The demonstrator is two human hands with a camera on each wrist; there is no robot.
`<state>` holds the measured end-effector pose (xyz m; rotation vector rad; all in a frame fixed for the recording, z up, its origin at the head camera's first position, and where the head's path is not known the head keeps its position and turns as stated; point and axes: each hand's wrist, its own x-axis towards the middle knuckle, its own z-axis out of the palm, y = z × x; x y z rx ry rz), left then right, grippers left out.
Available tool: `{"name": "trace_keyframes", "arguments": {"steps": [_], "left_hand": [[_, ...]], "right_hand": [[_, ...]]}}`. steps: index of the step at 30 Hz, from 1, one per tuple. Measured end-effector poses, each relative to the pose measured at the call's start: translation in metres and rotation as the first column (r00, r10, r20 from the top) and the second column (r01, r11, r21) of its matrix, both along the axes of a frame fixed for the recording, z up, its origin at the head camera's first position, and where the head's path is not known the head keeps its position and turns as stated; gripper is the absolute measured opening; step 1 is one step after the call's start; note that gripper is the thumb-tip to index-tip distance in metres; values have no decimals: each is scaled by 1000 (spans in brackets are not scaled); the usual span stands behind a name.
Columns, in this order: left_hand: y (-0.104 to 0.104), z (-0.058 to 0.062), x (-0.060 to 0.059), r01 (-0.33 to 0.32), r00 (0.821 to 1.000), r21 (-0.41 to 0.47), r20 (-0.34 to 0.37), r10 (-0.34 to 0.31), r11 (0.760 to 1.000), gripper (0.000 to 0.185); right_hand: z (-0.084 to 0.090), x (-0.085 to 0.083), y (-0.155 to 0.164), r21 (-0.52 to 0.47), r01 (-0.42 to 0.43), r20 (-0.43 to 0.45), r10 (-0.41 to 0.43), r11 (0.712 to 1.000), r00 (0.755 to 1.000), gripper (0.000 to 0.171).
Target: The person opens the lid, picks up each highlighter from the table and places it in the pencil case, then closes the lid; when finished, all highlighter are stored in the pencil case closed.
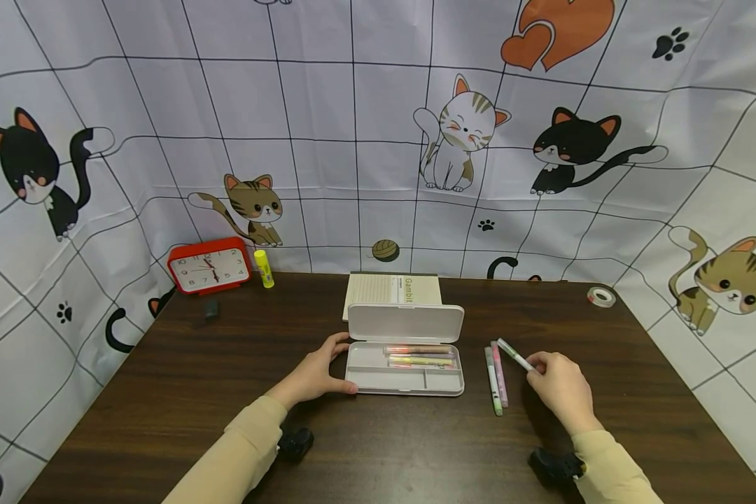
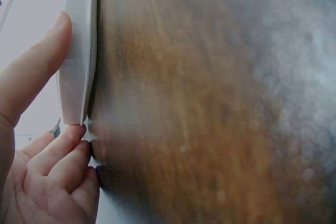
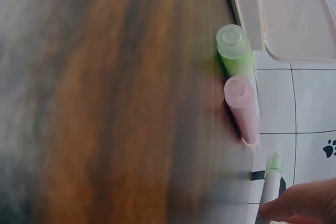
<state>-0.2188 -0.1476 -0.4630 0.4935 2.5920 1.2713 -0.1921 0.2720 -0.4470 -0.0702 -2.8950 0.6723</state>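
1. Far left: a red clock (image 1: 209, 268), with a yellow glue stick (image 1: 264, 268) just beside it.
2. The left hand (image 1: 318, 374) grips the left end of the open pencil case (image 1: 405, 378) at mid-table.
3. Two pens (image 1: 496, 379) lie right of the case.
4. The right hand (image 1: 557, 389) pinches a green-tipped pen (image 1: 514, 354).

Home study corner, staged for recording — a dark wood table (image 1: 183, 392) is enclosed by a cat-print fabric backdrop (image 1: 365, 140). Desk stationery is laid out: red alarm clock (image 1: 208, 266), glue stick (image 1: 264, 269), notepad (image 1: 392, 290), tape roll (image 1: 601, 297), pencil case (image 1: 405, 350) — highlighters (image 1: 496, 378) alongside.
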Motion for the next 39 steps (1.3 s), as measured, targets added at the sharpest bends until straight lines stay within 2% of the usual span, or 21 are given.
{"name": "trace_keyframes", "arguments": {"steps": [20, 39], "left_hand": [[-2, 0, -1, -5, 1000, -13, -14, 5, 1000, 100], [-1, -1, 0, -8, 1000, -17, 0, 8, 1000, 102]], "right_hand": [[7, -10, -38, 30, -108, -98, 110, 994, 989, 18], [8, -18, -73, 69, -217, -87, 222, 974, 971, 16]]}}
